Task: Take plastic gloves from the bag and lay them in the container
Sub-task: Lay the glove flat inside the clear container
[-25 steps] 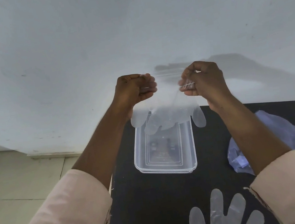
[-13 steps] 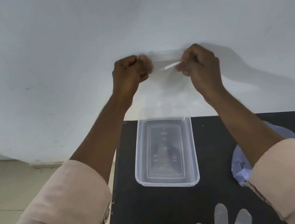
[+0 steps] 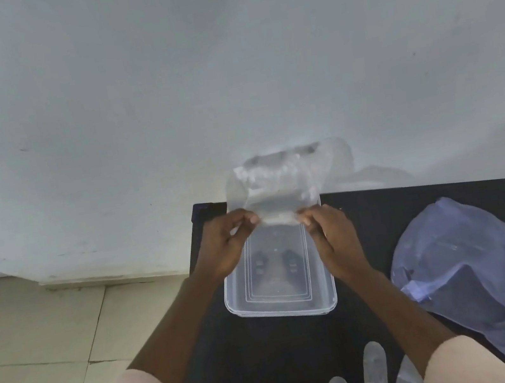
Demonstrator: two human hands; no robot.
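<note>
While our left hand (image 3: 230,245) and right hand (image 3: 329,238) pinch its near edge, the clear glove (image 3: 277,187) billows away toward the wall above the container's (image 3: 284,311) far end; container long axis runs near-to-far on our black counter (image 3: 272,355).

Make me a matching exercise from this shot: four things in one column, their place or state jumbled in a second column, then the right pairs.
Things
1. held glove
2. container
3. bag
4. second glove

Places or states
A. lying crumpled on the table's right side
B. pinched by both hands above the container's far end
C. flat at the table's near edge, fingers pointing away from the person
D. open on the table, nothing laid in it yet

Pairs: 1-B, 2-D, 3-A, 4-C. The left hand and right hand each keep a grip on the held glove's near edge.
</note>
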